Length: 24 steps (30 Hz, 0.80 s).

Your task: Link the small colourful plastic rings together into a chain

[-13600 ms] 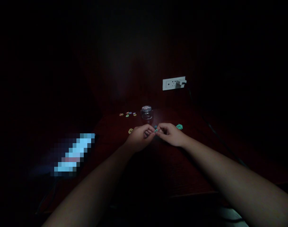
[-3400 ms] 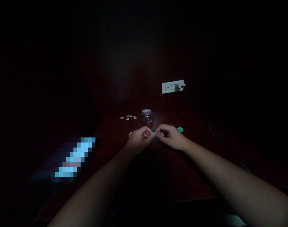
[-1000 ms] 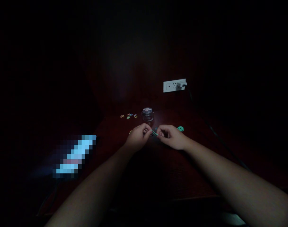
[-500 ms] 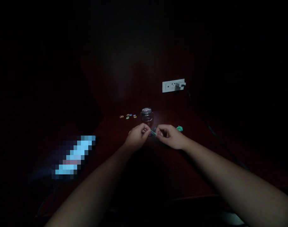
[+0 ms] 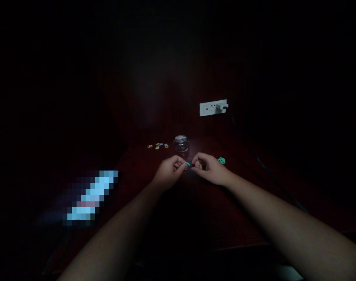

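My left hand (image 5: pixel 169 171) is closed, pinching a small green elastic band (image 5: pixel 187 164) between thumb and fingertips. Just to its right is my right hand (image 5: pixel 207 168), its thumb and forefinger a little apart with nothing plainly visible between them. A small purple loop (image 5: pixel 186 169) shows on the table below the band, partly covered by my left fingers. Behind both hands stands a clear lidded jar (image 5: pixel 181 144). A bunch of green bands (image 5: pixel 221 160) lies beyond my right wrist.
Several small coloured loops (image 5: pixel 157 147) are scattered left of the jar on the dark red table (image 5: pixel 213 218). A pixelated, glowing screen (image 5: pixel 91 199) is at the left. A wall socket (image 5: pixel 213 107) holds a plug, and its cable runs down the right side. The surroundings are very dark.
The green band was stretched between both hands; now it is slack in my left fingers, and my right hand has let go of it. The view has tilted slightly.
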Available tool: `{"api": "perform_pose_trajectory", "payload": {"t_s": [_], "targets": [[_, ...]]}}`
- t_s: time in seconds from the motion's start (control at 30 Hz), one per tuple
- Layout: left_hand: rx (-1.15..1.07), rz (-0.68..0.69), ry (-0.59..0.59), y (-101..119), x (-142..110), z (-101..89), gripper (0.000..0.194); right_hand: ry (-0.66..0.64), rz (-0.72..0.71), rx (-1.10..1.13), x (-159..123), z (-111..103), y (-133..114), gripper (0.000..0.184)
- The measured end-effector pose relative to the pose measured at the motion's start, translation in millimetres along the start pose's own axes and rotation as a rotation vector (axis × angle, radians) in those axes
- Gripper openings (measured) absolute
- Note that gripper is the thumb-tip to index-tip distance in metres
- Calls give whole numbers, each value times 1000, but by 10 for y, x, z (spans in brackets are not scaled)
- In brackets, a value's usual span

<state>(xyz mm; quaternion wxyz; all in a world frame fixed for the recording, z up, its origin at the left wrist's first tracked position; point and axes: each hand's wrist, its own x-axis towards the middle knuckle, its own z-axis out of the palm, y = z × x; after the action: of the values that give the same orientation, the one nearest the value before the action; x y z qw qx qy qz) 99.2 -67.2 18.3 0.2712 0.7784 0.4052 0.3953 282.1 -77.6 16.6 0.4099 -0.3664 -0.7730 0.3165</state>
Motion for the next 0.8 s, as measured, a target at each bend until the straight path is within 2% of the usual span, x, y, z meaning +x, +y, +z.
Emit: {"api": "perform_pose_trajectory", "payload": {"t_s": [0.47,0.8], "targets": [[-1,11,-62,33,-45,32,20,-25,-3,23,-10,8,-31,16],[-20,10,-104,78,-56,30,15,-38,-12,14,-18,4,-66,8]]}}
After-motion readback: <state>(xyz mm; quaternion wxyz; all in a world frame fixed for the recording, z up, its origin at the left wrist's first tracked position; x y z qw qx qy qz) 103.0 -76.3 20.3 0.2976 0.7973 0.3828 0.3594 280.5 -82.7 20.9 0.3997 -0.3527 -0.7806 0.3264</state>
